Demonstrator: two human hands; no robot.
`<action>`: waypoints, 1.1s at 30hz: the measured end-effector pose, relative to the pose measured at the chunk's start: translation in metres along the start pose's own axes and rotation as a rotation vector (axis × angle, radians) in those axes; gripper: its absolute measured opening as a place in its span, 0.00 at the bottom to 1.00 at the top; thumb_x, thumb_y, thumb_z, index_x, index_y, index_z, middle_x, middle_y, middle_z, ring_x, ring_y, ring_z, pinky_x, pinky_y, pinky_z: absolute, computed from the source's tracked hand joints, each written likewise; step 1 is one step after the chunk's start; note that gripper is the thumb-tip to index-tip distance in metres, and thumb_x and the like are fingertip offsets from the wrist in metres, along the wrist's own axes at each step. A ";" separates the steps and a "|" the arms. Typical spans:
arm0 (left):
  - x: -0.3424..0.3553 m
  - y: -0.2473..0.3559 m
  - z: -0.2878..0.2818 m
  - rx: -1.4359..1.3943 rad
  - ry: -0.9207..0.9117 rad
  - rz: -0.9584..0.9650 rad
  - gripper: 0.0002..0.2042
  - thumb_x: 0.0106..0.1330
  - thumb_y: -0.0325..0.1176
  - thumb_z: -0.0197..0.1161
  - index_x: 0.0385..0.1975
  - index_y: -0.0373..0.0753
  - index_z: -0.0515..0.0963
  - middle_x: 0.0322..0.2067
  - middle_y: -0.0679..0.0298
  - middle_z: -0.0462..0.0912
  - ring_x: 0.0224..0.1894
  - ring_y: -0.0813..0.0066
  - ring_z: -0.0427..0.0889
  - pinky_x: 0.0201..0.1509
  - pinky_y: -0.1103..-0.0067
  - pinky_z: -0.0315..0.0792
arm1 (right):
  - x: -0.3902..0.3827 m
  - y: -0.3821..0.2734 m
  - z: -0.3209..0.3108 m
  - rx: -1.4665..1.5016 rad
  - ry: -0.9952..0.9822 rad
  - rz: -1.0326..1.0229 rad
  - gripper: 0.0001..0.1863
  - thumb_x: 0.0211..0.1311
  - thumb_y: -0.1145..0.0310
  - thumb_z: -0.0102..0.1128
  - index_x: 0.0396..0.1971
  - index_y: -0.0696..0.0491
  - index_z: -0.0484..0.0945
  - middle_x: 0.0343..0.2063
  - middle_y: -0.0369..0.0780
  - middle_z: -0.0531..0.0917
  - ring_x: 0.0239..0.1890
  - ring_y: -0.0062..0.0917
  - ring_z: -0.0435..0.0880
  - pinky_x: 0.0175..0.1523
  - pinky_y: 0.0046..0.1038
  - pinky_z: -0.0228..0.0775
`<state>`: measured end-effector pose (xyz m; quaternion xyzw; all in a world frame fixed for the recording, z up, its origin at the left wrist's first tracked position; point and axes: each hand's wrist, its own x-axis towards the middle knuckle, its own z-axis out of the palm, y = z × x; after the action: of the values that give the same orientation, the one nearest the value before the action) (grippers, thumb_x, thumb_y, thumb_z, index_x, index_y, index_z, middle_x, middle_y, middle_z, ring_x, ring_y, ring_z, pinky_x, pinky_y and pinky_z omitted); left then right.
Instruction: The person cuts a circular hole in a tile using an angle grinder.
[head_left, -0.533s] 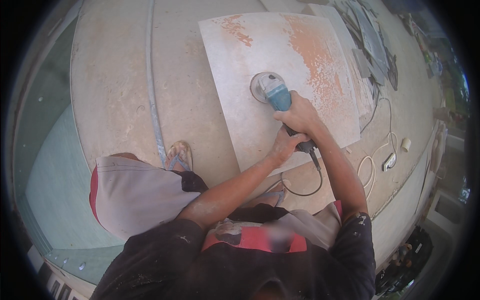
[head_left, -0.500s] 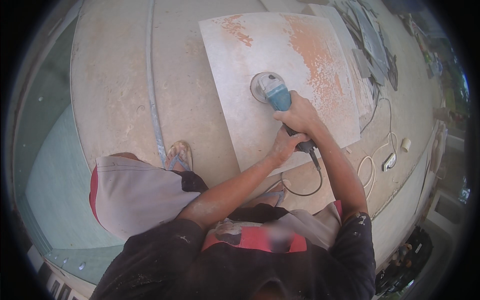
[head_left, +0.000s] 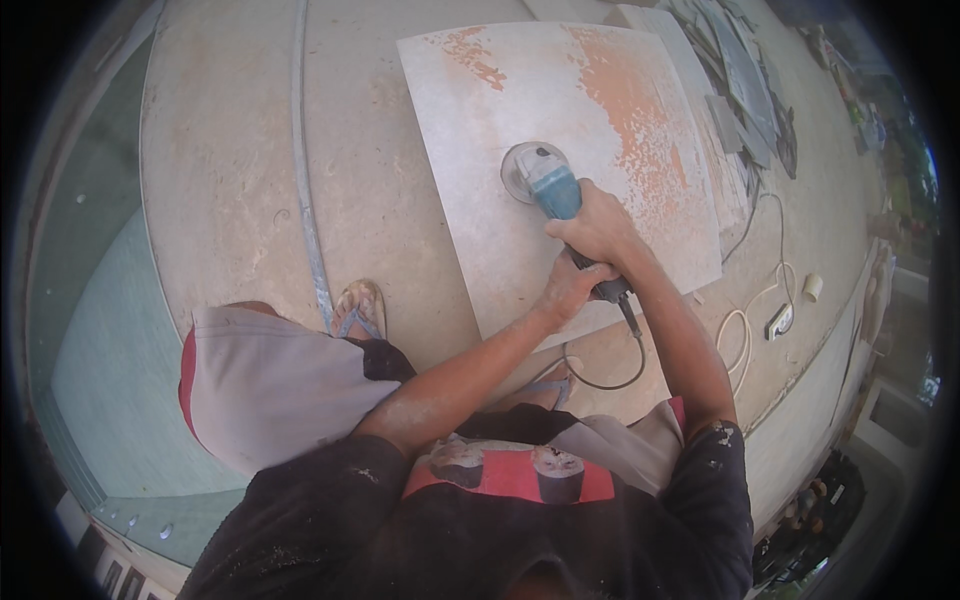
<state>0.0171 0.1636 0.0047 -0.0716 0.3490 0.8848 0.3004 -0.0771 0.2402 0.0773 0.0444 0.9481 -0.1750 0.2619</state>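
A teal and black angle grinder (head_left: 555, 190) rests with its round disc (head_left: 517, 172) against a large pale board (head_left: 500, 110). Orange-brown patches (head_left: 625, 90) mark the board's far and right parts. My right hand (head_left: 600, 222) is wrapped round the grinder's body just behind its metal head. Closer to me, my left hand (head_left: 573, 285) grips the rear of the handle, its thumb across the black end. The grinder's cord (head_left: 640, 350) hangs from that end and loops back below the board. The disc's underside is hidden.
Stacked grey offcuts (head_left: 740, 80) lie past the board's far right corner. A power strip (head_left: 778, 322) and pale coiled cable (head_left: 740, 345) sit right, near a small cream cylinder (head_left: 812, 288). A long strip (head_left: 306, 180) runs along the floor at left. My sandalled foot (head_left: 358, 308) stands beside the board.
Almost nothing differs. The grinder and both hands have shifted very slightly away from me, with the same grip on the tool.
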 end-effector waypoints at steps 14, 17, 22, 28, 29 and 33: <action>0.002 -0.001 0.001 -0.010 0.012 0.002 0.23 0.64 0.32 0.66 0.58 0.33 0.72 0.47 0.58 0.83 0.46 0.68 0.87 0.47 0.70 0.86 | -0.001 0.004 -0.001 -0.012 -0.003 -0.022 0.37 0.43 0.54 0.71 0.51 0.65 0.75 0.41 0.62 0.85 0.47 0.55 0.86 0.53 0.46 0.77; 0.002 -0.001 0.000 -0.010 -0.003 -0.017 0.22 0.65 0.30 0.66 0.58 0.32 0.72 0.47 0.58 0.83 0.45 0.67 0.87 0.46 0.70 0.86 | -0.001 0.003 -0.001 -0.019 -0.006 -0.025 0.38 0.43 0.54 0.71 0.51 0.65 0.75 0.40 0.62 0.85 0.46 0.55 0.86 0.52 0.46 0.77; 0.011 -0.014 -0.009 -0.044 -0.070 -0.016 0.20 0.67 0.27 0.66 0.57 0.31 0.74 0.45 0.57 0.84 0.43 0.66 0.87 0.44 0.70 0.85 | -0.002 0.007 0.004 -0.059 0.045 -0.069 0.39 0.44 0.53 0.72 0.54 0.63 0.74 0.38 0.61 0.85 0.44 0.56 0.87 0.52 0.48 0.77; 0.013 -0.015 -0.010 -0.075 -0.061 -0.035 0.21 0.62 0.25 0.69 0.55 0.30 0.75 0.46 0.58 0.85 0.45 0.69 0.88 0.48 0.73 0.84 | -0.001 0.007 0.007 -0.100 0.040 -0.045 0.40 0.44 0.53 0.71 0.56 0.61 0.73 0.38 0.59 0.86 0.44 0.55 0.87 0.51 0.48 0.78; 0.014 -0.015 -0.010 -0.082 -0.067 -0.042 0.21 0.62 0.25 0.69 0.55 0.31 0.75 0.46 0.58 0.85 0.45 0.69 0.88 0.48 0.73 0.84 | -0.001 0.007 0.007 -0.104 0.035 -0.037 0.40 0.44 0.53 0.71 0.56 0.61 0.73 0.38 0.59 0.86 0.44 0.55 0.87 0.51 0.48 0.78; 0.013 -0.014 -0.010 -0.072 -0.067 -0.055 0.21 0.62 0.26 0.69 0.56 0.32 0.75 0.46 0.59 0.85 0.45 0.69 0.88 0.49 0.73 0.84 | -0.001 0.004 0.004 -0.107 0.008 -0.025 0.40 0.43 0.53 0.70 0.56 0.62 0.72 0.39 0.59 0.86 0.44 0.56 0.87 0.52 0.48 0.78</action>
<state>0.0137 0.1711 -0.0150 -0.0621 0.3044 0.8901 0.3334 -0.0734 0.2421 0.0732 0.0194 0.9576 -0.1272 0.2578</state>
